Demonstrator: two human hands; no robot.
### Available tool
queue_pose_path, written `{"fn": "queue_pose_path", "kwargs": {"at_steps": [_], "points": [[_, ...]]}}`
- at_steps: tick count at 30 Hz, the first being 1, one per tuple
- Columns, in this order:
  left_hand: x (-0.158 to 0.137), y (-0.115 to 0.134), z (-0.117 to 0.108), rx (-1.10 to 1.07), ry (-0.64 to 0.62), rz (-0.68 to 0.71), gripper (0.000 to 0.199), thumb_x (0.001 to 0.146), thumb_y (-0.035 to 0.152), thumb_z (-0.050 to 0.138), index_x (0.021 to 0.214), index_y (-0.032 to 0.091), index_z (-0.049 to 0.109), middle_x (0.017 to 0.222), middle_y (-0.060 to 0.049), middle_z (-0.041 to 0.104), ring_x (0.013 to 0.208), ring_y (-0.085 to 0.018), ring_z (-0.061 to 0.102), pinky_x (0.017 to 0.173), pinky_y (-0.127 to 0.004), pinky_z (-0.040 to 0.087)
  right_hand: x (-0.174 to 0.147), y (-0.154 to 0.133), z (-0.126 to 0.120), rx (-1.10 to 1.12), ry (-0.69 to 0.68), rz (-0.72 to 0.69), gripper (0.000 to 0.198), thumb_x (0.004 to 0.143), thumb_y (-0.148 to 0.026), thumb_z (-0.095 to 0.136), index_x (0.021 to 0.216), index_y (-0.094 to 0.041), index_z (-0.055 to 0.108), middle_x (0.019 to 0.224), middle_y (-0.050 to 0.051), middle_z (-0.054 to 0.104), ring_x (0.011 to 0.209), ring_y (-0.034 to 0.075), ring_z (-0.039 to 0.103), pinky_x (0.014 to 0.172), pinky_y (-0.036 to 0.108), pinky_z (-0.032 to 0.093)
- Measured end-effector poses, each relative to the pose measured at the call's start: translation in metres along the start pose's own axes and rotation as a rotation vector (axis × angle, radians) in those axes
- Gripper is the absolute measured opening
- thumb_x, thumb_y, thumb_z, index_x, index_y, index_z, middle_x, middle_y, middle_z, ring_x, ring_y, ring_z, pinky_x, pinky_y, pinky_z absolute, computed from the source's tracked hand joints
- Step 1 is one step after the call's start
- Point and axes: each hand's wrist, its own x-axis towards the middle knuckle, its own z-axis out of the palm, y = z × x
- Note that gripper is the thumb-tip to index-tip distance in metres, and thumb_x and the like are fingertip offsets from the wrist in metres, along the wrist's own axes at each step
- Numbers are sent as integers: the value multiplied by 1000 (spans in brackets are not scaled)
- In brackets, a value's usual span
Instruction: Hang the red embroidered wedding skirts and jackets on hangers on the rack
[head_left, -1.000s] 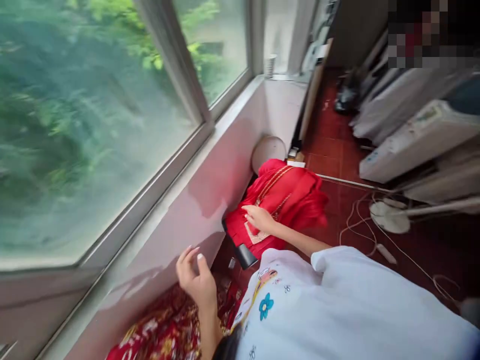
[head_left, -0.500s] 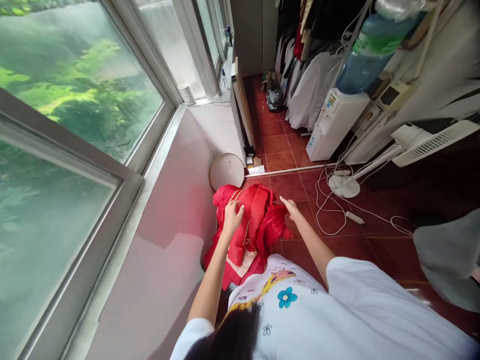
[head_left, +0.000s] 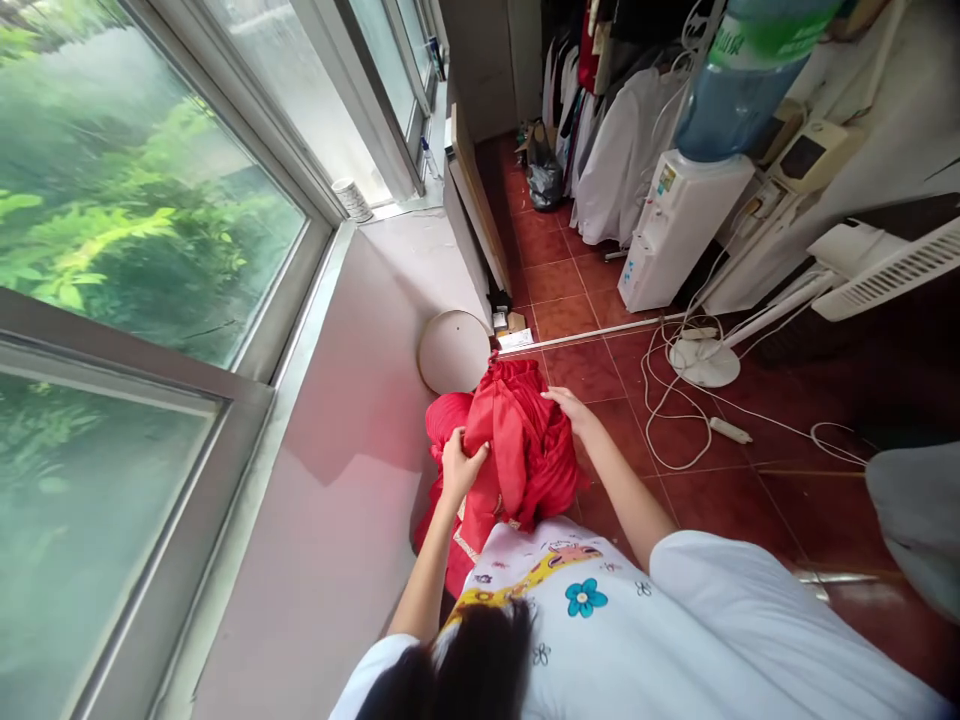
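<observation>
A bundled red garment (head_left: 517, 440) with fine pleats, a wide flat band and patterned pale-gold trim lies close against the front of my white shirt. At its left side, my left hand (head_left: 461, 468) has thumb and fingers closed around a fold of the red cloth. My right hand (head_left: 571, 408) grips the pleated part from the right, its fingers at the upper edge and its thumb hidden. More red cloth bulges out to the left, beside the wall. What supports the garment from below is hidden.
A round pale board (head_left: 454, 352) leans in the wall corner. Windows (head_left: 225, 230) run along the left. To the right, loose white cables (head_left: 660, 420) lie on red floor tiles near a fan base (head_left: 705, 362). A water dispenser (head_left: 679, 230) and hanging clothes (head_left: 619, 150) stand beyond.
My left hand has closed on the cloth. The pleated part has been lifted and turned, covering most of the gold trim. My right hand has moved slightly inward; the view has shifted a little.
</observation>
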Motion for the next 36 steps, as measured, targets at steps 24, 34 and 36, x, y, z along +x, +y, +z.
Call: {"fn": "queue_pose_path", "kwargs": {"at_steps": [24,34,36], "points": [[-32,45,-46,-219,-562,198,72,79,41,61,143,26,33,126,-8,50,120,-24,47,107,-41,34,-90,-2,28,-402,-595,-158,16,59,-20,53,58,-14,68,58,0,62,57,11,50,58,23,39],[-120,51,-20,9,25,-204,59,81,41,56,133,17,44,126,-14,48,120,-27,46,102,-42,37,-151,42,70,-781,-322,-476,20,75,-22,55,86,-18,72,81,6,70,69,16,61,70,29,48],[-128,40,-22,2,58,-260,50,82,36,54,128,17,50,118,-13,54,113,-27,51,100,-42,39,-154,44,72,-814,-347,-445,20,77,-26,56,86,-18,71,74,5,68,60,14,55,61,27,44]]}}
